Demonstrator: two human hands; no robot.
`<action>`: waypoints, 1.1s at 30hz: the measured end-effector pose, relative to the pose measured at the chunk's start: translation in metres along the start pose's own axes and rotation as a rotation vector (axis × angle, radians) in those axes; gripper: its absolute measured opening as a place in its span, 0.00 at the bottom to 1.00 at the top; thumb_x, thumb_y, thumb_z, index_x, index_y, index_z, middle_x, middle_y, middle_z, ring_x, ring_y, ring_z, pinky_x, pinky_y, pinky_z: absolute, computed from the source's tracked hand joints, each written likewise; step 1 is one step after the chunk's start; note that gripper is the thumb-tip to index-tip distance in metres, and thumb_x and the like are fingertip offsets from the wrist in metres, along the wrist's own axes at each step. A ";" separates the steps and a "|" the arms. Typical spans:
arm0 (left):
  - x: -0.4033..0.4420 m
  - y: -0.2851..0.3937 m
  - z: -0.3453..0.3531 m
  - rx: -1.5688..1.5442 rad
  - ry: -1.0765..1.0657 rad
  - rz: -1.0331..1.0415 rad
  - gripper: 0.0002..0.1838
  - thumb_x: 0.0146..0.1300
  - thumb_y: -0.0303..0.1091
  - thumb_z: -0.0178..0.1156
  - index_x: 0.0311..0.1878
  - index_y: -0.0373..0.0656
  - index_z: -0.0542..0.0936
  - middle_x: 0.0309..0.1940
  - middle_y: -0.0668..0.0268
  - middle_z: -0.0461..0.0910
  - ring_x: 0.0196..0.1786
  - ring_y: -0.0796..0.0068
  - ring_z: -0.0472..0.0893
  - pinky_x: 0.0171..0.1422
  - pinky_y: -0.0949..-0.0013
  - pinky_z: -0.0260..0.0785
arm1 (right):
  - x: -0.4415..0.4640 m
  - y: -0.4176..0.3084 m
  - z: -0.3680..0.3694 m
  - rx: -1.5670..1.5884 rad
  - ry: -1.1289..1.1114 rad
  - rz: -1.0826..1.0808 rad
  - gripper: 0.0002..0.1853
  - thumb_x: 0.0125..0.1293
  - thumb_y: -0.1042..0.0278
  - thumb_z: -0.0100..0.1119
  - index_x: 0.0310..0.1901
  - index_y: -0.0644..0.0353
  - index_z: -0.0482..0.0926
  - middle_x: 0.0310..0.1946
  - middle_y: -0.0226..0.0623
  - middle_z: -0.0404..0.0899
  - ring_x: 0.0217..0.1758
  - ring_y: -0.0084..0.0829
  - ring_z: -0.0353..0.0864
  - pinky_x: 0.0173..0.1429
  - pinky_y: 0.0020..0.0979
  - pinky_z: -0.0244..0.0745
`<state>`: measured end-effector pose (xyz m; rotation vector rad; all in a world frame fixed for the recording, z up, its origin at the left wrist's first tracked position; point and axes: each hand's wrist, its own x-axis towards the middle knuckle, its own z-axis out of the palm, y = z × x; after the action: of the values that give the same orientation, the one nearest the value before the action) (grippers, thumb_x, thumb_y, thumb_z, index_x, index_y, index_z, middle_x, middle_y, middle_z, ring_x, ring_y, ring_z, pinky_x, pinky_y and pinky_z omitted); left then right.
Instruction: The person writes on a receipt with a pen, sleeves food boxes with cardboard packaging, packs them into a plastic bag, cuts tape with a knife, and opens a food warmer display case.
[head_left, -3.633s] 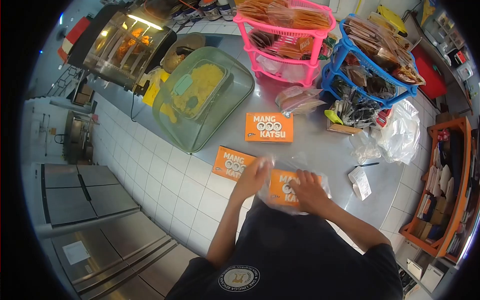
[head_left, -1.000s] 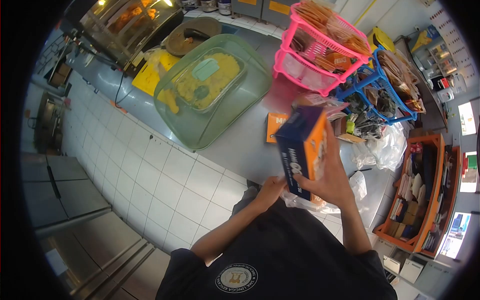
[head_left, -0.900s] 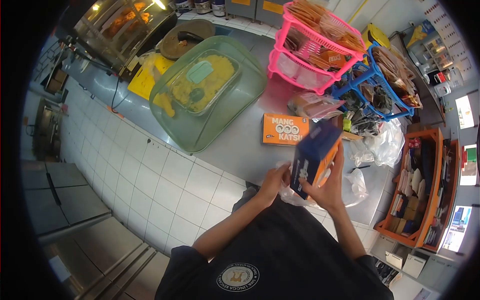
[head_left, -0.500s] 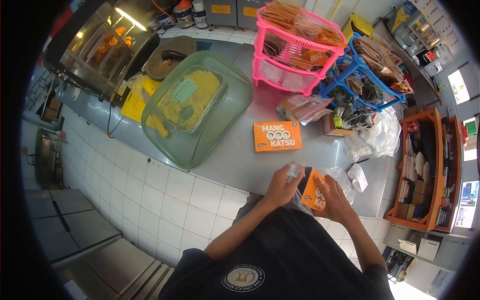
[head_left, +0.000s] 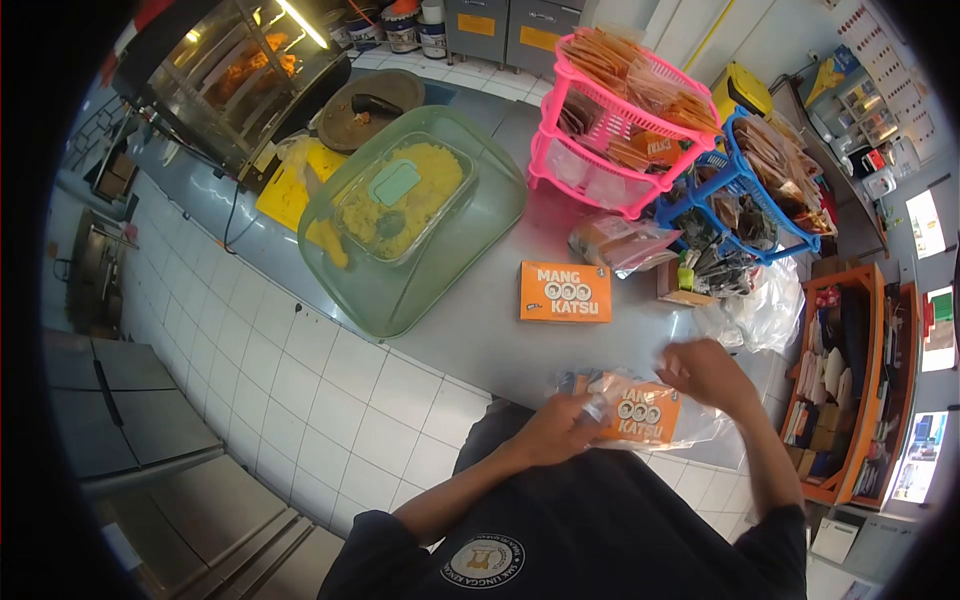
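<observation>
An orange cardboard food box (head_left: 645,412) with white lettering reading MANG KATSU lies inside a clear plastic bag (head_left: 708,432) at the counter's near edge. My left hand (head_left: 560,428) is closed on gathered plastic at the bag's left end. My right hand (head_left: 706,372) is raised above the right side of the box, apart from it, with its fingers curled. A pale, blurred bit shows at those fingertips; I cannot tell what it is. Beyond the bag, a second orange box (head_left: 565,292) lies flat on the steel counter (head_left: 470,335).
A green tray (head_left: 390,318) bears a clear tub of yellow food (head_left: 437,185). Pink (head_left: 650,190) and blue (head_left: 790,240) tiered baskets hold packets at the back right. A mortar (head_left: 395,90) and a lit glass warmer (head_left: 225,90) stand at the far left.
My right hand has left the box, rising to the right with fingers curled. The box now lies flatter inside the bag, lower on the counter edge. My left hand still grips the plastic.
</observation>
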<state>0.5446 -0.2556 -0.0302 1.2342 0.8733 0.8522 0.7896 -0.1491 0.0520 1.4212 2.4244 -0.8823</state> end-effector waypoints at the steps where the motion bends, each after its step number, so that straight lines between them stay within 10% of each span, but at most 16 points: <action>1: 0.001 0.005 0.001 0.030 -0.042 -0.002 0.15 0.72 0.38 0.59 0.42 0.32 0.79 0.24 0.51 0.80 0.26 0.60 0.81 0.35 0.59 0.71 | 0.030 -0.010 0.003 -0.044 0.140 -0.063 0.19 0.57 0.61 0.72 0.48 0.59 0.81 0.42 0.43 0.85 0.43 0.43 0.85 0.53 0.42 0.79; 5: 0.011 0.029 -0.009 0.260 -0.029 0.078 0.15 0.72 0.39 0.59 0.43 0.34 0.81 0.26 0.51 0.81 0.27 0.62 0.81 0.36 0.60 0.71 | 0.172 0.024 0.102 -0.356 0.298 -0.361 0.38 0.50 0.56 0.77 0.59 0.62 0.69 0.62 0.56 0.68 0.68 0.54 0.66 0.71 0.50 0.64; 14: 0.008 0.048 -0.041 0.004 0.447 0.074 0.13 0.74 0.41 0.58 0.40 0.40 0.80 0.21 0.72 0.74 0.24 0.83 0.69 0.30 0.74 0.61 | 0.194 -0.005 0.063 -0.079 0.184 -0.190 0.45 0.41 0.56 0.79 0.59 0.65 0.64 0.60 0.60 0.63 0.69 0.61 0.60 0.71 0.56 0.61; 20: 0.008 0.049 -0.059 -0.196 0.590 -0.010 0.16 0.78 0.46 0.52 0.39 0.44 0.74 0.17 0.76 0.61 0.20 0.84 0.60 0.28 0.75 0.56 | 0.074 -0.084 -0.054 0.217 0.466 -0.235 0.39 0.41 0.59 0.81 0.48 0.64 0.62 0.46 0.50 0.67 0.52 0.49 0.70 0.58 0.43 0.70; 24: 0.014 0.041 -0.064 -0.427 0.638 0.012 0.19 0.81 0.50 0.44 0.37 0.47 0.70 0.16 0.78 0.53 0.19 0.85 0.54 0.25 0.75 0.52 | 0.072 -0.085 0.001 0.608 0.520 -0.291 0.40 0.44 0.55 0.82 0.46 0.62 0.59 0.46 0.47 0.65 0.48 0.45 0.68 0.57 0.37 0.70; 33: 0.006 0.030 -0.070 -0.323 0.656 -0.024 0.17 0.81 0.44 0.44 0.42 0.43 0.74 0.16 0.78 0.55 0.17 0.87 0.55 0.21 0.76 0.50 | 0.046 -0.066 0.035 -0.102 0.114 -0.332 0.40 0.42 0.58 0.80 0.57 0.64 0.70 0.60 0.58 0.64 0.66 0.58 0.67 0.70 0.50 0.66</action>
<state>0.4818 -0.2172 -0.0091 0.6572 1.2041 1.3530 0.7055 -0.1601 0.0290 1.0793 2.8004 -0.7441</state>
